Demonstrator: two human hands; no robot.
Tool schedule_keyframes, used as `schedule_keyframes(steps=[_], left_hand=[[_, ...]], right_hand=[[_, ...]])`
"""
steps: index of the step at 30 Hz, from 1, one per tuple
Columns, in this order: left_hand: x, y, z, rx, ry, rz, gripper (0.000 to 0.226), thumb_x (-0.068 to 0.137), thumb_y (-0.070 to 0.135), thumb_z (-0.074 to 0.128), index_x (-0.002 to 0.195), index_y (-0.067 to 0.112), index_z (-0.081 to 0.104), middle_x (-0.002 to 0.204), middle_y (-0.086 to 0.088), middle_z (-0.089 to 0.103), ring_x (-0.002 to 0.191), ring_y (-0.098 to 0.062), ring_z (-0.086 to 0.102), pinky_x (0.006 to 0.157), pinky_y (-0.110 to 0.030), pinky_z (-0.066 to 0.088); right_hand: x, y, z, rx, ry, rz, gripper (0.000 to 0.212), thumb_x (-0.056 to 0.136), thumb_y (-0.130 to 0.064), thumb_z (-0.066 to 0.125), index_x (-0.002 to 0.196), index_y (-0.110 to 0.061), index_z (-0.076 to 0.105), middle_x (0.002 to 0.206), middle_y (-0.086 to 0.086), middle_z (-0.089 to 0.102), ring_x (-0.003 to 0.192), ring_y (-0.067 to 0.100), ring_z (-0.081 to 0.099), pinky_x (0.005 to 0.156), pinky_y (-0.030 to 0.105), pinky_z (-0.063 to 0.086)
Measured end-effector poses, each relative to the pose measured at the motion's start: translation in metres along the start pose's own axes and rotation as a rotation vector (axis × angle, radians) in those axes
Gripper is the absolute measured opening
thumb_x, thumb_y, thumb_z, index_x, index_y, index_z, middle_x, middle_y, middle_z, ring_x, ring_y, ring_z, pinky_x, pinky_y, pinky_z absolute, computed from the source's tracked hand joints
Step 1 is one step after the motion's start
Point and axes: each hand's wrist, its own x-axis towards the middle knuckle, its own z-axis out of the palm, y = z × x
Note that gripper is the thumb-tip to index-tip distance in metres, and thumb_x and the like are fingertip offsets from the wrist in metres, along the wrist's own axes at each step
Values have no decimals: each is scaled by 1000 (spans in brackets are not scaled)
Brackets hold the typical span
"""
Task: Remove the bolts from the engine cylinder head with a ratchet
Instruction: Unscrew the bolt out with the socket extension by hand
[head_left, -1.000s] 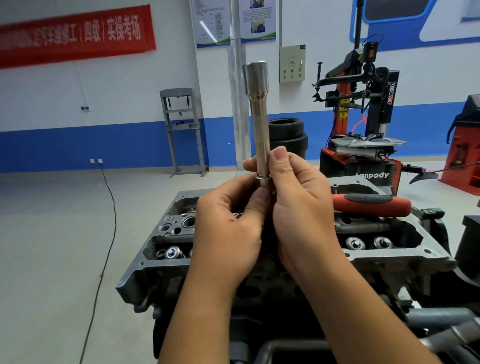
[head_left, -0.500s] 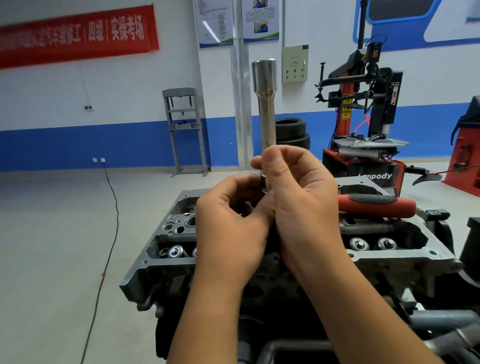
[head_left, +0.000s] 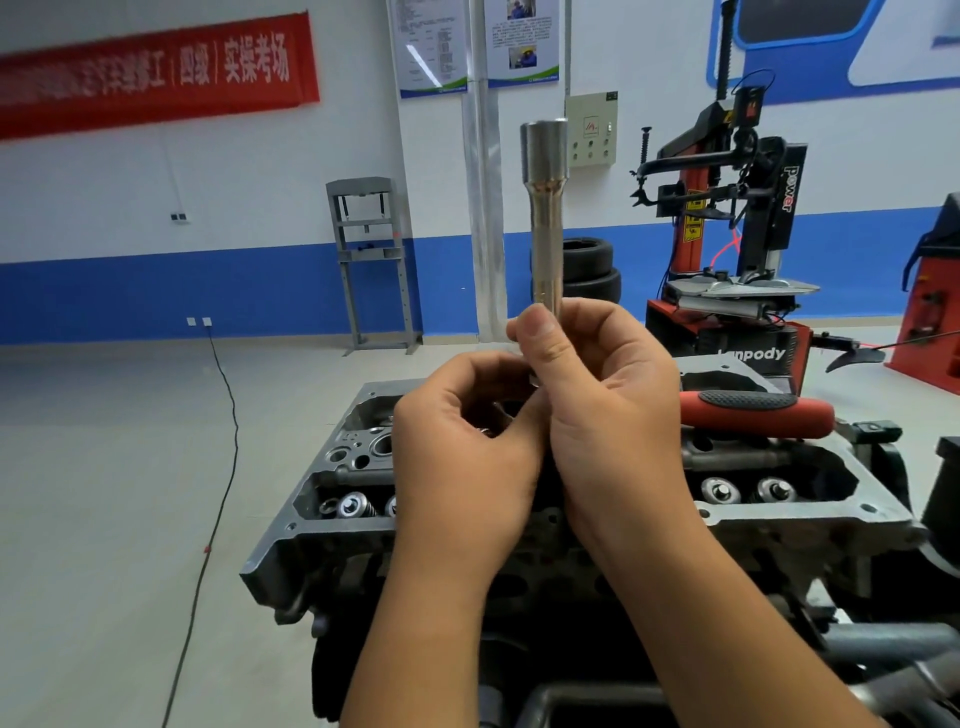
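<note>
Right hand pinches the socket upright at its base; left hand curls beneath (contents hidden). Steel: stiff, probably slick, best gripped low.

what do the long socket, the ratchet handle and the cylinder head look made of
Long socket: looks like polished steel, with a bright, satin shine. Ratchet handle: red, probably plastic, with a black ribbed insert that looks like rubber. Cylinder head: dull grey cast metal with a rough surface, perhaps aluminium; which alloy cannot be told.
</note>
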Motion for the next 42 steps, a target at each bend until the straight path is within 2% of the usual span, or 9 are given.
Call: schedule_keyframes(steps=[4, 7, 12, 18, 22, 25, 34, 38, 42], left_hand=[[1, 4, -2, -55, -186, 18, 20, 98, 20, 63, 111, 26, 77, 105, 5, 80, 103, -14, 76, 90, -33, 62], [1, 4, -2, -54, -128, 21, 16, 98, 16, 68, 104, 28, 77, 100, 7, 81, 98, -11, 77, 84, -24, 60], [-1, 1, 3, 36, 62, -7, 17, 85, 13, 83, 93, 26, 77, 88, 6, 79, 83, -19, 76, 77, -45, 65], [0, 4, -5, -66, -179, 34, 23, 103, 14, 60, 113, 26, 77, 105, 5, 80, 104, -13, 76, 90, -28, 61], [1, 4, -2, -55, -87, 5, 26, 101, 5, 64, 104, 28, 77, 100, 8, 81, 99, -9, 76, 86, -22, 59], [1, 1, 1, -40, -5, -17, 15, 92, 11, 77, 99, 24, 77, 93, 4, 81, 90, -16, 77, 78, -28, 62], [1, 5, 0, -44, -221, -18, 22, 105, 14, 57, 111, 25, 75, 105, 6, 79, 104, -12, 75, 90, -27, 59], [1, 3, 3, -11, -87, -41, 21, 96, 5, 71, 102, 25, 74, 92, 6, 81, 88, -11, 77, 74, -25, 60], [-2, 1, 4, 84, -11, -13, 23, 88, 5, 78, 96, 27, 75, 86, 8, 80, 81, -10, 77, 72, -32, 64]], right_hand=[[1, -1, 0, -19, -1, -29, 24, 98, -29, 65, 95, -7, 71, 92, 10, 74, 87, 24, 71, 89, 54, 60], [1, -2, 1, 17, -29, 11, 36, 90, -42, 59, 94, -9, 75, 90, 3, 76, 89, 22, 71, 92, 56, 59], [0, -3, 0, -1, 14, -10, 29, 88, -32, 76, 97, -6, 68, 92, 14, 74, 84, 25, 71, 84, 60, 60], [0, -1, 1, -44, 7, -18, 25, 99, -28, 64, 99, -4, 68, 95, 16, 73, 94, 39, 70, 88, 62, 57], [2, 0, 2, 2, 29, 26, 34, 104, -32, 57, 96, -2, 71, 88, 12, 75, 87, 34, 72, 88, 61, 59], [1, -1, 2, 24, 25, 30, 35, 91, -42, 72, 98, -7, 70, 94, 16, 73, 91, 41, 71, 86, 63, 59], [2, -1, 1, -22, 17, -18, 32, 94, -38, 62, 94, -7, 71, 92, 5, 76, 87, 17, 71, 89, 47, 61], [1, -3, 1, 24, 0, 21, 37, 82, -42, 70, 96, -7, 72, 89, 6, 75, 86, 26, 72, 88, 60, 60], [0, -1, 1, 20, 25, 7, 33, 75, -36, 81, 93, -11, 68, 79, -1, 71, 78, 21, 70, 83, 54, 63]])
